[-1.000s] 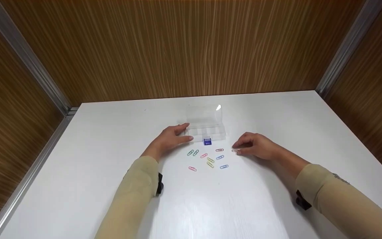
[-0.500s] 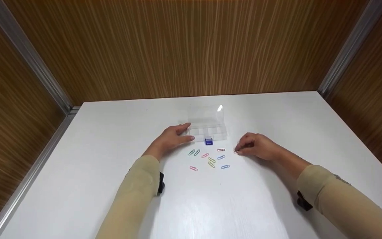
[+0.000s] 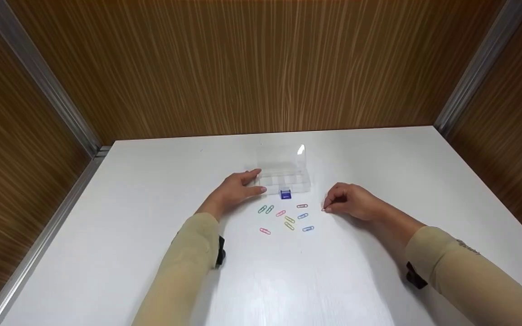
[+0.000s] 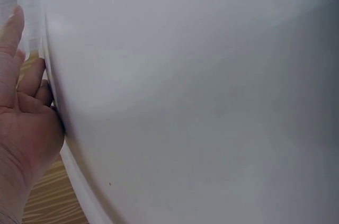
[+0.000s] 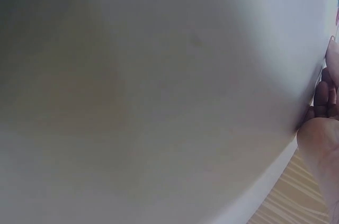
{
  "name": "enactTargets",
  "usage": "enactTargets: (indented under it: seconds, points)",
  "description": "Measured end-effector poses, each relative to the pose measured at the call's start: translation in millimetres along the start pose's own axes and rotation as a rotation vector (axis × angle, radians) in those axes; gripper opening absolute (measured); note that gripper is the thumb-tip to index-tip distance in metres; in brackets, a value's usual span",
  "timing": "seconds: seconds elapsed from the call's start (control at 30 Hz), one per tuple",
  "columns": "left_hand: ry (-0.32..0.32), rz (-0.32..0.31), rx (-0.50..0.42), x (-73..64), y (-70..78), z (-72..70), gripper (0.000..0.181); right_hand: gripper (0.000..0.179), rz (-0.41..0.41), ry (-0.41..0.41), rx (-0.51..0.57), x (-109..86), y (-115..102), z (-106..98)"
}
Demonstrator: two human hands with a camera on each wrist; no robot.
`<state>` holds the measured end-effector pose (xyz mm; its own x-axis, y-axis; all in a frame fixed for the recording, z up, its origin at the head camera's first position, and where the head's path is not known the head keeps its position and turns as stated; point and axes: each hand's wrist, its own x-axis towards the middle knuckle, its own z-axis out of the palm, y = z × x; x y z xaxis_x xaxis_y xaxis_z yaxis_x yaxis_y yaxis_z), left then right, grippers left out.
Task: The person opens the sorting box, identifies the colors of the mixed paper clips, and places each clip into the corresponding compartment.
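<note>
A clear plastic compartment box [image 3: 284, 186] with a blue latch [image 3: 285, 194] stands on the white table, its transparent lid [image 3: 281, 157] raised at the back. My left hand [image 3: 236, 188] holds the box's left end, thumb at the front and fingers towards the back. To the right of the box, my right hand [image 3: 349, 201] pinches a red paper clip [image 3: 323, 209] between thumb and fingers, low over the table. Most of that clip is hidden; its reddish end shows at the fingertips in the right wrist view. Closest to this hand among the loose clips is a dark red paper clip [image 3: 302, 206].
Several loose paper clips lie in front of the box: green clips [image 3: 266, 209], pink clips [image 3: 265, 231], yellow clips [image 3: 289, 222] and blue clips [image 3: 308, 228]. A wood-patterned wall [image 3: 270, 68] rises behind the table [image 3: 261, 280], with more panels on both sides.
My right fingers have come together on the red paper clip and tipped it, so less of it shows. The left hand and the box have stayed in place.
</note>
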<state>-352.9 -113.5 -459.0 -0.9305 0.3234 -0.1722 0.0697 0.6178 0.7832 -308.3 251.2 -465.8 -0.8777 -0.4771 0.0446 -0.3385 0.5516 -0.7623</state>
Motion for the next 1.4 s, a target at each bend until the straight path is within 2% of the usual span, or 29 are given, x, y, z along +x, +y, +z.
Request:
enactTargets:
  seconds: [0.3,0.6,0.77,1.03,1.2,1.4]
  points:
    - [0.001,-0.011,0.012,0.3,-0.5,-0.1,0.074,0.003,0.033,-0.006,-0.002,0.0,-3.1,0.4]
    - [0.010,-0.023,0.016,-0.6,-1.2,1.8,0.074,0.008,0.187,0.001,0.065,8.0,-11.6,-8.7]
    - [0.016,-0.031,0.024,-1.2,0.5,2.3,0.074,0.010,0.203,0.077,0.079,23.6,-22.0,-14.6]
    - [0.018,-0.034,0.022,-0.4,-0.9,4.2,0.073,0.014,0.212,0.161,0.070,60.5,-36.3,-16.4]
    - [0.012,-0.024,0.019,-1.2,-4.3,5.3,0.074,0.015,0.252,0.181,0.101,78.1,-34.5,-7.0]
    - [0.010,-0.023,0.020,-2.1,-3.4,6.3,0.073,0.014,0.277,0.201,0.114,89.4,-27.2,3.0]
